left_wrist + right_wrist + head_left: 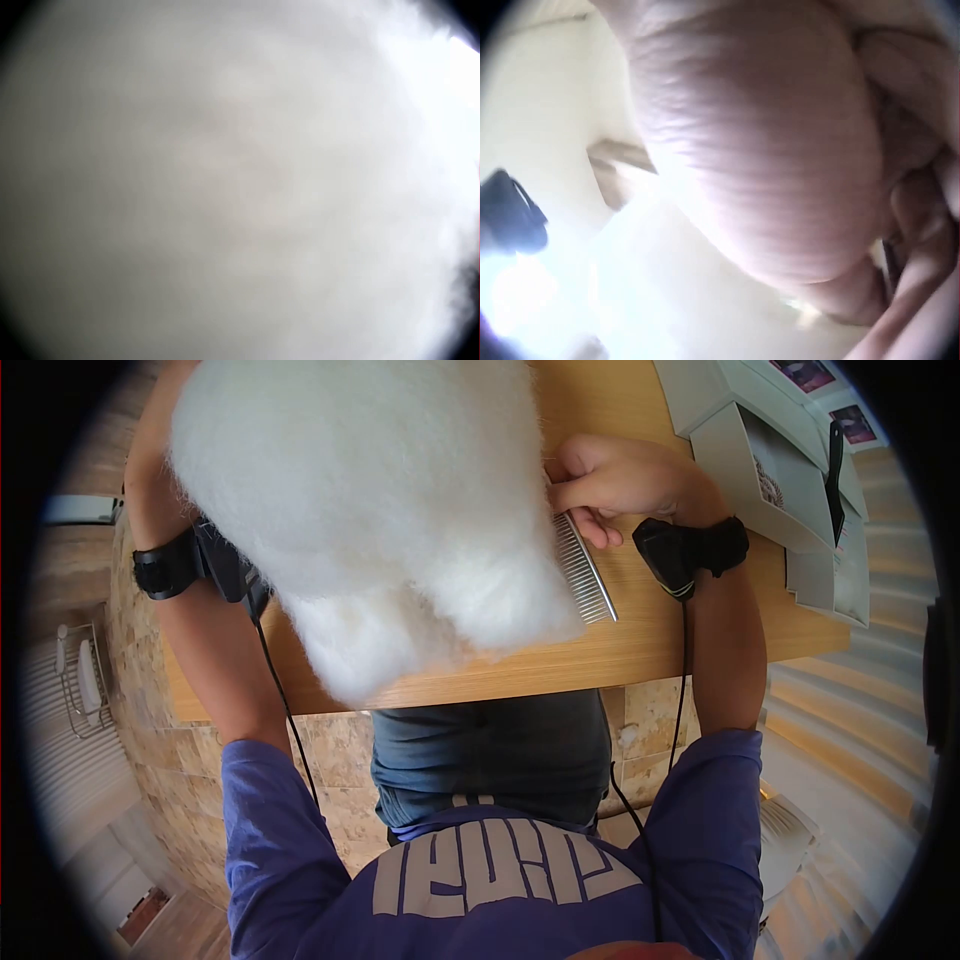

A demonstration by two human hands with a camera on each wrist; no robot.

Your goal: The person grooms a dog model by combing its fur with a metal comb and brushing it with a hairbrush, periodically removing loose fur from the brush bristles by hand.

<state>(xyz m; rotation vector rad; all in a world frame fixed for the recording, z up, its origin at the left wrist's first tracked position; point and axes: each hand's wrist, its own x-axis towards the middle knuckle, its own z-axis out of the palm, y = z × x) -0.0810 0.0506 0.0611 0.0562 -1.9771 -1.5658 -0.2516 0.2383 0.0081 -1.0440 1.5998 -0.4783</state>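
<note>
A big fluffy white mass [370,500] covers the upper left and middle of the head view, its lower edge over the table's front edge. My right hand [615,480] is at its right side and grips a metal comb [590,575] whose teeth touch or lie beside the fluff. The right wrist view shows the same hand [765,142] close up, fingers curled round a dark strip. My left hand is hidden behind the fluff; only the forearm shows. Blurred white fluff [240,180] fills the left wrist view.
Under the fluff is a wooden table [700,630]. At the back right stand open white boxes [770,480], with a black-handled brush or tool [835,480] against them. Black cables hang from both wrist straps past the table's front edge.
</note>
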